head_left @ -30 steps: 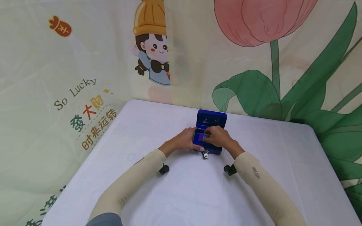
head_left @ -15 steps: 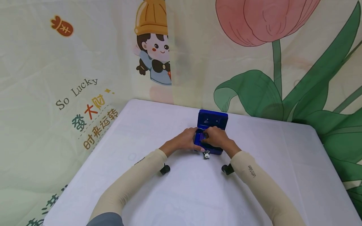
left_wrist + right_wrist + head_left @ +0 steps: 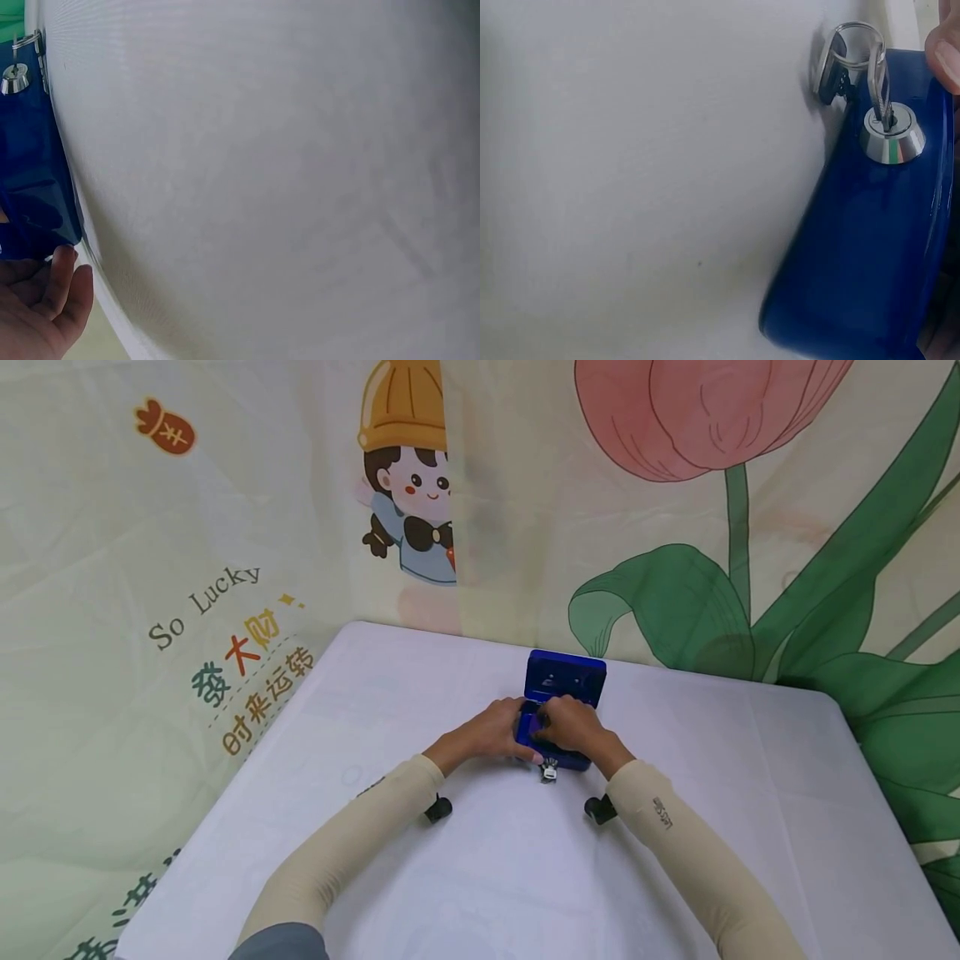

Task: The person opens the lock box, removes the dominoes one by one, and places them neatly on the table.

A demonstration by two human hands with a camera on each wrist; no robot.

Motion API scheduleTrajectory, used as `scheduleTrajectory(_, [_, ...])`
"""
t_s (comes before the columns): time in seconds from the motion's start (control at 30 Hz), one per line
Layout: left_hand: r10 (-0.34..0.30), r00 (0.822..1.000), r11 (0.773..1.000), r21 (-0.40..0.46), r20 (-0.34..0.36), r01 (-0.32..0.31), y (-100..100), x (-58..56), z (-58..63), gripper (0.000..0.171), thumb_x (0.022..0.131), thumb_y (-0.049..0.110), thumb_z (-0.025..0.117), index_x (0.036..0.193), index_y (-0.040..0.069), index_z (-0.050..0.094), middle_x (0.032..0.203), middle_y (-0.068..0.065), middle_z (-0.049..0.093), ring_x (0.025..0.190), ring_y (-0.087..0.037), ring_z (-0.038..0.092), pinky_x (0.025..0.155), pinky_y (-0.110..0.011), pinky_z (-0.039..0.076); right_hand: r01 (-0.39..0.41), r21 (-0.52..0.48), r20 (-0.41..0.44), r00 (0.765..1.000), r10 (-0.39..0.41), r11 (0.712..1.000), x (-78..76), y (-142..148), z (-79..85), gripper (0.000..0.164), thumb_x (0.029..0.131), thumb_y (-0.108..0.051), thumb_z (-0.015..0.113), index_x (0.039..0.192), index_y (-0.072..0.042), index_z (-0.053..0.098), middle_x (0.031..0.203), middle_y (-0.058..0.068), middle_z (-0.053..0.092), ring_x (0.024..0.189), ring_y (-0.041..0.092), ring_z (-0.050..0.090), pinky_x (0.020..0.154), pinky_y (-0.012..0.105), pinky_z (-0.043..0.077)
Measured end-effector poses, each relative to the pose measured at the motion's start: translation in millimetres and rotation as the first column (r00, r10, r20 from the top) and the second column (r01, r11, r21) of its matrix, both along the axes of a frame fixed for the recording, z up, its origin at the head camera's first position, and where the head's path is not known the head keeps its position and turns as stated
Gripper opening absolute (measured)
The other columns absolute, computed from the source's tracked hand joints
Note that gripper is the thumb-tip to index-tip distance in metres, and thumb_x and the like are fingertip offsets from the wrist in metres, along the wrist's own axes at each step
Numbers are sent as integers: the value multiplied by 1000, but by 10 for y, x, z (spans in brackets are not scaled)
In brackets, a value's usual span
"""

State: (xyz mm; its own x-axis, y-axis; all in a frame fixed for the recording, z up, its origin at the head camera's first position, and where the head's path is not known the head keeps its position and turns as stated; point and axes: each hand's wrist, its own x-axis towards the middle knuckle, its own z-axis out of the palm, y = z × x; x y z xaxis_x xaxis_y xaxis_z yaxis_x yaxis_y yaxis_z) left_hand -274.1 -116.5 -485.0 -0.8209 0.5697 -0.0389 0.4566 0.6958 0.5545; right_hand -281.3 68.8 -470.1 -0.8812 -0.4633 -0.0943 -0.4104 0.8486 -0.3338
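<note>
A blue metal cash box (image 3: 573,760) stands at the back of the table with its lid (image 3: 564,677) raised. My left hand (image 3: 497,729) grips its left side, thumb at the front edge. In the left wrist view, the fingers of that hand (image 3: 52,307) lie at the box's corner. Inside the box, my right hand (image 3: 573,725) has thumb and index finger curled at a flat purple slip (image 3: 535,725); its fingertips are partly hidden. From the front lock (image 3: 894,139) sticks a key (image 3: 880,86), with a ring and more keys hanging from it.
White cloth covers the table (image 3: 450,877). Behind it hangs a printed curtain (image 3: 510,527) with a tulip and a cartoon figure, close to the raised lid. Small black devices (image 3: 438,810) show beneath both wrists.
My right hand has shifted slightly left and lower inside the box, covering more of the purple slip. The left hand keeps its grip on the box, and the lid stays up.
</note>
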Motion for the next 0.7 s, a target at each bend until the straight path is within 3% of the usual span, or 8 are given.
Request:
scheduleTrajectory(0.47, [-10, 1000, 1000, 1, 3, 10, -5, -21, -20, 104, 74, 53, 86, 153, 8, 36, 141, -12, 57, 124, -22, 56, 110, -40, 45, -34, 19, 6, 999, 34, 999, 39, -79, 12, 34, 88, -29, 79, 111, -5, 73, 96, 9, 75, 87, 22, 69, 88, 44, 58])
scheduleTrajectory(0.7, [-2, 1000, 1000, -10, -2, 2, -1, -13, -12, 103, 73, 53, 86, 152, 8, 37, 138, -11, 58, 122, -22, 56, 108, -40, 46, -32, 44, 2, 999, 32, 999, 49, -146, 13, 37, 87, -30, 80, 114, -6, 72, 100, 9, 75, 90, 23, 68, 90, 45, 57])
